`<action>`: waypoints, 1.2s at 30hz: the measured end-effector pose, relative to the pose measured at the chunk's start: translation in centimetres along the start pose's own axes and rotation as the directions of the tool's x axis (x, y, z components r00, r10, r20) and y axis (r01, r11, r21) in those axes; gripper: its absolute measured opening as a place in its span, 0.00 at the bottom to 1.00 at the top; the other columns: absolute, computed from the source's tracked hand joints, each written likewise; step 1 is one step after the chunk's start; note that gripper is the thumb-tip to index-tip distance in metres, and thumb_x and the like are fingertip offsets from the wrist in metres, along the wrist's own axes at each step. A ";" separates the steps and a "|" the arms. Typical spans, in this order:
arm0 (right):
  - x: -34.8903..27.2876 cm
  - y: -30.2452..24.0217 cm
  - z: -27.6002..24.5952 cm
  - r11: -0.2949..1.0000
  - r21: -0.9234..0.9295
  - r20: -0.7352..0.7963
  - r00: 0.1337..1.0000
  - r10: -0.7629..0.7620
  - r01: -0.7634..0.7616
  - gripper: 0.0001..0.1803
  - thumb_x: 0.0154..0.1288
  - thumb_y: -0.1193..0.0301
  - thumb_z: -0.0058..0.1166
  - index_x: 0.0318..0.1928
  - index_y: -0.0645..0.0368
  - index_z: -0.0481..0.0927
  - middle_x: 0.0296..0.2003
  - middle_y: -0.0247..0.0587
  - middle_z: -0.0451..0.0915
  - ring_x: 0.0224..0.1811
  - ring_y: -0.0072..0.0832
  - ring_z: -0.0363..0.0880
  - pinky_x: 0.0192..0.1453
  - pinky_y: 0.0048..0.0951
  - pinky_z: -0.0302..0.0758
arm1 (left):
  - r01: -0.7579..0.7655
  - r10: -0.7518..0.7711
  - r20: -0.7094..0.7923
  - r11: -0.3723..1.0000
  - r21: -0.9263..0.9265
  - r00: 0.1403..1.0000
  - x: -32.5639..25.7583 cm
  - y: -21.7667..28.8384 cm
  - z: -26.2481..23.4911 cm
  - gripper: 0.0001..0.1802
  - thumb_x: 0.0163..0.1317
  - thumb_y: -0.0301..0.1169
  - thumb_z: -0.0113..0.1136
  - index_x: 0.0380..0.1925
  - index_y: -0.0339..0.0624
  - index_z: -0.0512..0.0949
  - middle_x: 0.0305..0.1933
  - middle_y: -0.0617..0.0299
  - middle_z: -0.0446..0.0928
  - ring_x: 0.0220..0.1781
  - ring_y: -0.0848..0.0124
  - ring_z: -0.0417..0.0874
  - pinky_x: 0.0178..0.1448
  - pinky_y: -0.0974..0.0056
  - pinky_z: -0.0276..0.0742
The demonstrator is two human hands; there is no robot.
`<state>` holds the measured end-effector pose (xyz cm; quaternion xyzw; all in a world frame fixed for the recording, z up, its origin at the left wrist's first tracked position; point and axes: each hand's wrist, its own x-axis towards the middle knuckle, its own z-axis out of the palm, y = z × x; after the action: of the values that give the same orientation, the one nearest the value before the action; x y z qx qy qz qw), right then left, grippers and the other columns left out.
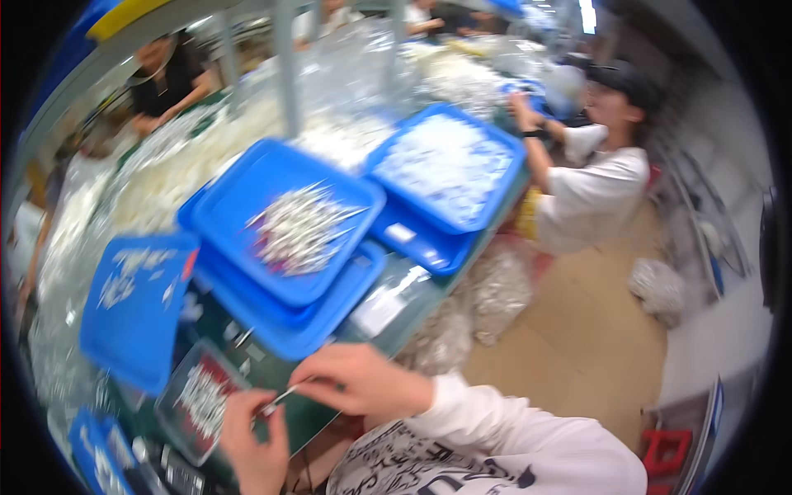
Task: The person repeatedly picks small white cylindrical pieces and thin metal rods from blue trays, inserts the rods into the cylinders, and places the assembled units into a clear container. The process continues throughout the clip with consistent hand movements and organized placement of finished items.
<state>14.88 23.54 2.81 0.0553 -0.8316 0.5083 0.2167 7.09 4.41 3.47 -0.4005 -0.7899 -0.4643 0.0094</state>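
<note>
Near the table's front edge, a thin, pale, pen-like stick point(285, 396) spans the gap between my hands. My right hand point(363, 379) pinches its upper end between thumb and fingers. My left hand point(254, 441) closes thumb and fingers around the lower end; blur hides the details there. Beside my left hand stands a clear plastic box point(169, 414) with many small white and silver pieces point(202, 398) over something red. Beyond my hands, a blue tray point(239, 186) holds a heap of slim white sticks with pointed ends point(305, 223), stacked on other blue trays.
A second blue tray point(516, 153) of small white parts point(450, 165) lies at the far right. A blue tray with few pieces point(124, 330) tilts at left. Bagged white parts point(181, 173) line the back. A co-worker point(602, 181) sits at right, near bags on the floor point(502, 289).
</note>
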 end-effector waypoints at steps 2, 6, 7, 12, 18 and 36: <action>-0.3 0.6 0.0 0.999 0.006 -0.021 0.999 0.036 -0.036 0.05 0.64 0.71 0.57 0.39 0.57 0.80 0.30 0.38 0.78 0.31 0.30 0.79 0.33 0.27 0.76 | 0.024 -0.024 -0.007 0.998 0.062 1.000 0.2 1.4 -0.3 0.08 0.62 0.22 0.60 0.41 0.37 0.79 0.40 0.54 0.79 0.37 0.63 0.80 0.40 0.68 0.75; -0.8 0.9 -0.5 0.998 -0.034 -0.110 0.992 -0.064 0.061 0.04 0.63 0.68 0.56 0.35 0.53 0.79 0.25 0.33 0.77 0.30 0.33 0.76 0.33 0.33 0.72 | -0.121 0.123 -0.009 0.986 0.115 0.992 0.9 2.2 0.5 0.06 0.60 0.19 0.60 0.38 0.36 0.80 0.34 0.54 0.80 0.34 0.62 0.81 0.38 0.66 0.75; -1.0 1.1 -0.4 0.990 -0.058 -0.133 0.982 -0.134 0.128 0.03 0.63 0.68 0.57 0.35 0.52 0.79 0.25 0.32 0.77 0.31 0.33 0.75 0.33 0.33 0.72 | -0.159 0.159 0.013 0.979 0.124 0.987 1.1 2.3 0.6 0.07 0.60 0.20 0.60 0.38 0.36 0.81 0.34 0.54 0.80 0.34 0.62 0.81 0.38 0.65 0.75; -1.4 0.7 0.5 0.988 -0.073 -0.070 0.988 -0.141 0.136 0.04 0.61 0.69 0.58 0.34 0.53 0.78 0.26 0.31 0.77 0.30 0.31 0.75 0.32 0.32 0.71 | 0.069 -0.067 0.019 0.993 -0.094 0.998 0.0 1.6 0.9 0.07 0.63 0.21 0.59 0.42 0.34 0.80 0.33 0.59 0.81 0.35 0.72 0.81 0.39 0.71 0.75; -1.0 0.1 0.5 0.956 -0.170 -0.068 0.964 -0.255 0.241 0.03 0.61 0.71 0.58 0.34 0.55 0.78 0.26 0.32 0.77 0.29 0.30 0.75 0.29 0.30 0.72 | 0.256 -0.253 0.050 0.921 -0.293 0.966 -0.3 1.4 0.0 0.07 0.62 0.20 0.60 0.41 0.33 0.79 0.33 0.62 0.80 0.35 0.76 0.80 0.40 0.73 0.75; -1.1 -0.8 -0.1 0.993 0.112 0.194 0.979 -0.059 0.037 0.17 0.64 0.66 0.58 0.50 0.55 0.70 0.26 0.36 0.80 0.28 0.33 0.79 0.30 0.29 0.72 | -0.101 0.100 0.026 0.994 0.044 0.995 -0.7 3.6 -0.2 0.04 0.59 0.21 0.62 0.35 0.34 0.80 0.33 0.54 0.82 0.32 0.62 0.83 0.38 0.67 0.77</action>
<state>16.13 23.08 3.02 0.1371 -0.8189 0.5389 0.1422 9.79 4.76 5.95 -0.4449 -0.7792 -0.4404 0.0326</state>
